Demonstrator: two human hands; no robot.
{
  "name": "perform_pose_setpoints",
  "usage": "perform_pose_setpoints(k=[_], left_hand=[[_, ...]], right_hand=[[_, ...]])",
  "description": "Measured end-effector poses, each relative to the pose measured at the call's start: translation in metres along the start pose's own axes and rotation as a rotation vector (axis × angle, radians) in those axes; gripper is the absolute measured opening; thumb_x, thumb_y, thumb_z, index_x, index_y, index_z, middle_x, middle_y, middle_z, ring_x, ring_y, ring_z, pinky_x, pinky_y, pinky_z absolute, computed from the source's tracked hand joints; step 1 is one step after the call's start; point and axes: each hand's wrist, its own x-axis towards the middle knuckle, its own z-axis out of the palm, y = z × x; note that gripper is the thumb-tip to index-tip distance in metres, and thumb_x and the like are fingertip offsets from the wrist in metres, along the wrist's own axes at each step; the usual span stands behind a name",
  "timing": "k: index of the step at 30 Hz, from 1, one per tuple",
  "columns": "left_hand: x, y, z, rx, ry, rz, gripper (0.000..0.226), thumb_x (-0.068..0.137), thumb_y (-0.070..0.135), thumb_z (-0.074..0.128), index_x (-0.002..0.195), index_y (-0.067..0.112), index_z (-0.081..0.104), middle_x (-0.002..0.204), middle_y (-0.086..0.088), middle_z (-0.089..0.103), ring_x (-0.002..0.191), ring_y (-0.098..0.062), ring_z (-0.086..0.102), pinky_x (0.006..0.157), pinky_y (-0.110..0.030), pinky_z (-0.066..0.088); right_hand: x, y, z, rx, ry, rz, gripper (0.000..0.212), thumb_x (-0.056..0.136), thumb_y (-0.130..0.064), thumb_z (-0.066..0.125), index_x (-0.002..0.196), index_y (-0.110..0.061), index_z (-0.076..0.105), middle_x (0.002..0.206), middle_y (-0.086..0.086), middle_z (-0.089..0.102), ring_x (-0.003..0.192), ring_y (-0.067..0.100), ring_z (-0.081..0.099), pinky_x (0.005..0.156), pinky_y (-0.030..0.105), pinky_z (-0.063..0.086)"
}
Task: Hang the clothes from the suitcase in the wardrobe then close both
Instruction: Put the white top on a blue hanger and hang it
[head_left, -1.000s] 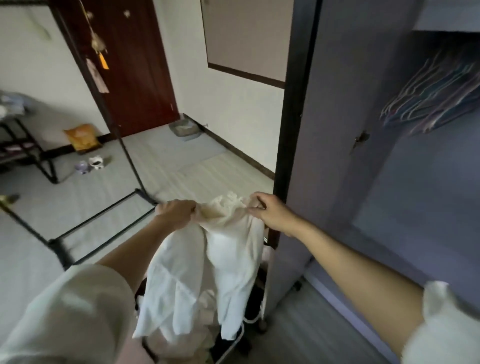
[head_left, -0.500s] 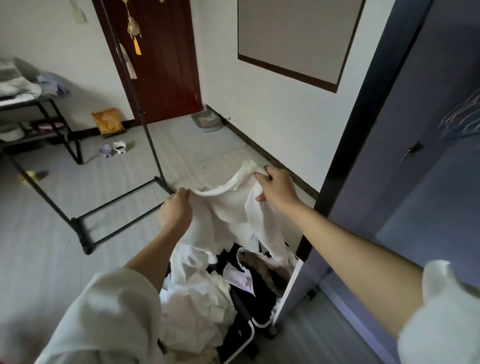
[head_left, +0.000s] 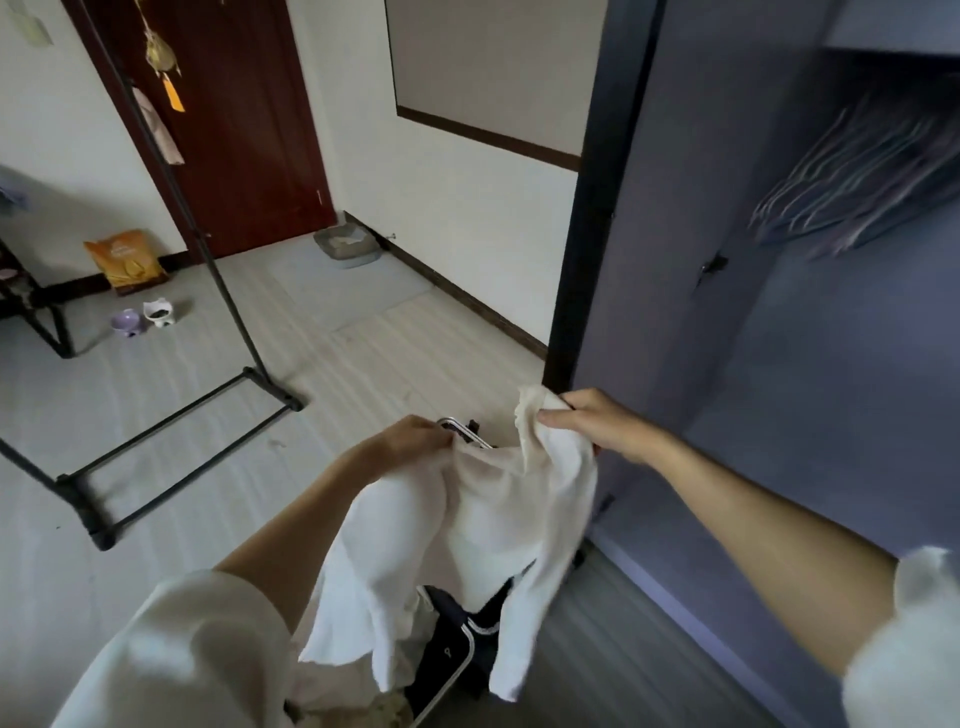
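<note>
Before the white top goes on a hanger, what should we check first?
1. Left hand grips the white garment: ok.
2. Right hand pinches its other edge: ok.
3. Garment lifted above the suitcase: ok.
4. Wardrobe door open: ok.
5. Hangers on the rail inside: ok.
6. A hanger in hand: not ok, both hands are busy with the garment.
</note>
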Motion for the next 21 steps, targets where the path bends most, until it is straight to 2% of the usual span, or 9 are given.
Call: perform_pose_setpoints(k=[2, 5, 8, 10, 11, 13, 16, 18, 21], left_hand=[[-0.002, 0.014, 0.020, 0.031, -0.073, 0.038, 0.016, 0.081, 0.024, 0.064, 0.081, 0.008, 0.066, 0.073, 0.001, 0.063, 0.072, -0.013, 0.058, 0.073, -0.023, 0.045], [0.000, 0.038, 0.049, 0.066, -0.117, 0.059, 0.024, 0.081, 0.030, 0.065, 0.090, 0.008, 0.071, 0.093, -0.003, 0.069, 0.090, -0.019, 0.063, 0.091, -0.033, 0.046], [-0.002, 0.067, 0.082, 0.046, -0.179, 0.097, 0.011, 0.087, 0.025, 0.063, 0.083, 0.019, 0.071, 0.087, 0.002, 0.070, 0.084, -0.014, 0.065, 0.078, -0.024, 0.049], [-0.002, 0.089, 0.107, 0.109, -0.215, 0.179, 0.009, 0.085, 0.019, 0.067, 0.089, 0.012, 0.069, 0.083, 0.004, 0.065, 0.083, -0.014, 0.061, 0.072, -0.017, 0.046], [-0.002, 0.099, 0.117, 0.197, -0.210, 0.231, 0.015, 0.084, 0.017, 0.068, 0.096, 0.007, 0.067, 0.086, 0.002, 0.062, 0.087, -0.015, 0.057, 0.072, -0.016, 0.043], [0.001, 0.126, 0.140, 0.416, -0.157, 0.330, 0.030, 0.085, 0.021, 0.067, 0.108, 0.002, 0.063, 0.096, -0.004, 0.058, 0.097, -0.018, 0.055, 0.076, -0.019, 0.037], [0.000, 0.179, 0.162, 0.551, 0.032, 0.440, 0.030, 0.085, 0.034, 0.065, 0.098, 0.007, 0.066, 0.101, -0.011, 0.064, 0.101, -0.027, 0.058, 0.074, -0.021, 0.035], [-0.001, 0.214, 0.168, 0.554, 0.165, 0.487, 0.030, 0.083, 0.043, 0.064, 0.089, 0.013, 0.065, 0.097, -0.006, 0.064, 0.097, -0.027, 0.058, 0.072, -0.024, 0.037], [0.004, 0.259, 0.179, 0.603, 0.202, 0.549, 0.036, 0.080, 0.053, 0.063, 0.089, 0.018, 0.065, 0.094, -0.001, 0.061, 0.096, -0.026, 0.057, 0.073, -0.027, 0.039]], right_hand=[[-0.014, 0.015, -0.019, 0.026, 0.181, 0.018, 0.023, 0.088, -0.020, 0.056, 0.069, -0.010, 0.049, 0.068, 0.004, 0.046, 0.065, 0.016, 0.044, 0.056, 0.027, 0.031], [-0.034, 0.035, -0.047, 0.065, 0.483, 0.019, 0.023, 0.087, -0.021, 0.055, 0.068, -0.012, 0.046, 0.068, 0.005, 0.043, 0.066, 0.017, 0.041, 0.060, 0.029, 0.029], [-0.063, 0.049, -0.079, 0.134, 0.742, 0.001, 0.027, 0.090, -0.017, 0.050, 0.066, -0.010, 0.040, 0.061, -0.001, 0.034, 0.058, 0.016, 0.032, 0.053, 0.028, 0.025], [-0.087, 0.057, -0.103, 0.201, 0.905, -0.025, 0.030, 0.093, -0.018, 0.047, 0.066, -0.010, 0.039, 0.062, 0.000, 0.037, 0.058, 0.016, 0.034, 0.052, 0.026, 0.027], [-0.097, 0.061, -0.115, 0.235, 0.980, -0.046, 0.028, 0.094, -0.018, 0.047, 0.067, -0.009, 0.041, 0.065, 0.002, 0.042, 0.062, 0.017, 0.037, 0.055, 0.028, 0.029], [-0.121, 0.069, -0.142, 0.286, 1.105, -0.082, 0.021, 0.094, -0.017, 0.046, 0.081, -0.002, 0.051, 0.079, 0.010, 0.050, 0.074, 0.021, 0.045, 0.064, 0.028, 0.034], [-0.153, 0.074, -0.187, 0.346, 1.254, -0.123, 0.023, 0.095, -0.017, 0.043, 0.102, 0.001, 0.055, 0.093, 0.009, 0.056, 0.086, 0.021, 0.051, 0.076, 0.028, 0.039], [-0.170, 0.075, -0.214, 0.376, 1.338, -0.156, 0.024, 0.096, -0.017, 0.041, 0.105, 0.001, 0.054, 0.095, 0.009, 0.056, 0.085, 0.021, 0.051, 0.076, 0.028, 0.040], [-0.187, 0.079, -0.249, 0.404, 1.437, -0.219, 0.018, 0.097, -0.017, 0.040, 0.099, -0.005, 0.053, 0.094, 0.010, 0.054, 0.084, 0.020, 0.050, 0.074, 0.026, 0.039]])
